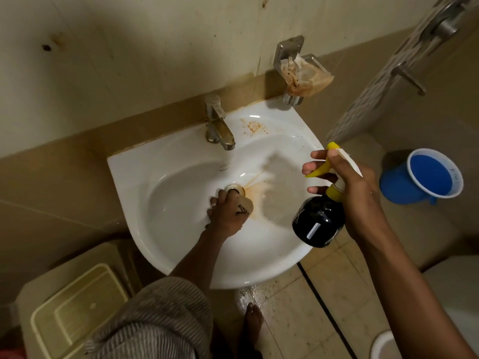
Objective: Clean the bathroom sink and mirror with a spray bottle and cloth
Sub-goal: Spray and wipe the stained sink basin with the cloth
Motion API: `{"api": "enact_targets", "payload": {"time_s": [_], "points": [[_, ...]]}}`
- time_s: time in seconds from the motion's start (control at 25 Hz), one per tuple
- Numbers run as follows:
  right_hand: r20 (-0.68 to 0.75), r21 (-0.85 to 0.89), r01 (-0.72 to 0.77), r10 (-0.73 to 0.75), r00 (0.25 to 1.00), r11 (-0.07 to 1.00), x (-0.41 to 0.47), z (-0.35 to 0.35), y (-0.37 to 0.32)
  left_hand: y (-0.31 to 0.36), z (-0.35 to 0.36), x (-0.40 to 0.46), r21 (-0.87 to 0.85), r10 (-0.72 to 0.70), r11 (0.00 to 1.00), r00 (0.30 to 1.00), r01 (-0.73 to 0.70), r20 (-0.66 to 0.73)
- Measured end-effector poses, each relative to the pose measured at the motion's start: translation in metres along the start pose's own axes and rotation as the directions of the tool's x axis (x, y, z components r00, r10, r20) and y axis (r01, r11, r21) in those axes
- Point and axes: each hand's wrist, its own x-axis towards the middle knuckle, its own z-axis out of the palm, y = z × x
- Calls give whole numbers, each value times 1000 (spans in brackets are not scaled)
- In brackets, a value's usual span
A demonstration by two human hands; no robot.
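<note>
Centre frame, left hand (pixel 228 212) rubs inside the sink (pixel 145 174) by the drain (pixel 234 189) — cloth hidden, grip unclear. Right hand (pixel 355 187) clasps the spray bottle (pixel 320 221), centre-right — risk: nozzle aimed off-basin, spray wets the floor (pixel 324 294).

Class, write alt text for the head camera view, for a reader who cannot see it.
Seen from above, a person's left hand rubs beside the drain of a white sink with rusty stains, while the right hand holds a black spray bottle with a yellow trigger over the basin. A blue mug sits to the right.
</note>
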Motion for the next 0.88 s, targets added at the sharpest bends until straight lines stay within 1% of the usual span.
{"api": "enact_targets", "payload": {"time_s": [0.08, 0.12, 0.2, 0.28, 0.32, 0.4, 0.44, 0.56, 0.68, 0.8, 0.88], "points": [[-5, 8, 5, -5, 1000, 1000, -2, -4, -1, 6, 1, -9, -189, -11, 982, 995, 30, 102], [-8, 12, 6, -6, 1000, 1000, -4, -5, -1, 11, 1, -15, -281, 6, 959, 989, 36, 145], [-14, 21, 8, -7, 1000, 1000, -9, -8, -1, 23, 4, -30, -395, 55, 918, 981, 24, 186], [-19, 33, 11, -10, 1000, 999, -14, -11, -1, 37, 8, -46, -464, 90, 885, 964, 39, 251], [-20, 39, 14, -13, 1000, 999, -17, -12, -2, 41, 8, -52, -473, 88, 879, 952, 64, 293], [-20, 44, 24, -24, 1000, 999, -23, -17, -4, 48, 5, -65, -494, 80, 863, 939, 102, 334], [-22, 42, 29, -28, 999, 999, -26, -20, -5, 50, 3, -71, -499, 99, 862, 936, 89, 338], [-35, 41, 36, -34, 999, 999, -33, -32, -6, 53, 2, -87, -514, 186, 858, 937, -8, 296], [-58, 57, 39, -36, 998, 998, -37, -41, -6, 62, 1, -105, -537, 235, 841, 941, -70, 245], [-79, 77, 39, -33, 996, 996, -39, -45, -4, 65, 5, -120, -462, 291, 864, 947, -200, 134], [-83, 76, 34, -28, 996, 997, -40, -44, -2, 64, 9, -128, -362, 377, 873, 923, -328, 74]]}}
